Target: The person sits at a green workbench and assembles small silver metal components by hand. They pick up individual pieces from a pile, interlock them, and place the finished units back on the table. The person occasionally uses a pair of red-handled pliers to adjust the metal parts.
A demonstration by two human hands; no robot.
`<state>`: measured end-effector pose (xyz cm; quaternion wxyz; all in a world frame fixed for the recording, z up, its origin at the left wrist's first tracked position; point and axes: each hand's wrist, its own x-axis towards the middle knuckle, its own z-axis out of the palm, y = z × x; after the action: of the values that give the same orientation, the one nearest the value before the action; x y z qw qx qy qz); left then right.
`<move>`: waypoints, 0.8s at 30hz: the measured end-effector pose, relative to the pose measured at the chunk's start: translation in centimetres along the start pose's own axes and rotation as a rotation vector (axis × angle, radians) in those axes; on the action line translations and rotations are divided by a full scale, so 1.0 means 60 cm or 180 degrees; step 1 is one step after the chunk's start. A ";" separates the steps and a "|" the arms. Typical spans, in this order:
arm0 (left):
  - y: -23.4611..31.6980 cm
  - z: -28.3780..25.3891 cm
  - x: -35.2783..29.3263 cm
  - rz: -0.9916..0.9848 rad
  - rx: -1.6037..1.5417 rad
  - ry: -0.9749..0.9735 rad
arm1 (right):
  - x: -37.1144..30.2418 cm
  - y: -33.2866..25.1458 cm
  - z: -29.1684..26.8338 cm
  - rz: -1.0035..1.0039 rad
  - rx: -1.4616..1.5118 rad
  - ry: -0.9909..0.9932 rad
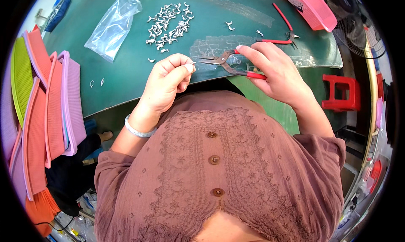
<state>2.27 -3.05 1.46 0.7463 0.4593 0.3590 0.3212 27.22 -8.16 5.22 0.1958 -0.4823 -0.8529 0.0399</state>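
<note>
Thumb and forefinger of my left hand (168, 75) are pinched together. A tiny pale piece (194, 63) shows at their tips, mostly hidden by the fingers. My right hand (276, 69) is wrapped around the red handles of a pair of long-nose pliers (224, 59). The handles are spread, and the thin jaws point left, close to the left fingertips. Beyond the hands lies a loose pile of small curved silver metal pieces (162, 25). Two more such pieces (229, 25) lie apart from the pile.
Second red-handled pliers (286, 25) lie at the far right, near a pink basket (312, 7). A clear plastic bag (114, 26) rests on the green table (122, 79). Stacked coloured baskets (55, 102) stand at left. On the right are a red stool (341, 93) and a fan (352, 31).
</note>
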 end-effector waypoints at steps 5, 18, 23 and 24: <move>-0.001 0.002 -0.001 -0.0015 -0.0006 -0.0040 | -0.001 -0.004 -0.003 0.0004 -0.0045 -0.0066; -0.002 0.002 0.000 0.0026 0.0102 -0.0113 | -0.003 -0.006 -0.003 -0.0074 -0.0040 -0.0030; -0.001 0.004 -0.001 0.0026 0.0156 -0.0113 | -0.004 -0.007 -0.005 -0.0042 -0.0018 -0.0103; -0.001 0.004 -0.001 0.0022 0.0165 -0.0113 | -0.004 -0.007 -0.005 -0.0040 -0.0018 -0.0110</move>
<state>2.44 -3.25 1.53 0.7394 0.4853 0.3523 0.3061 27.10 -8.62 5.51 0.1799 -0.4768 -0.8592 0.0445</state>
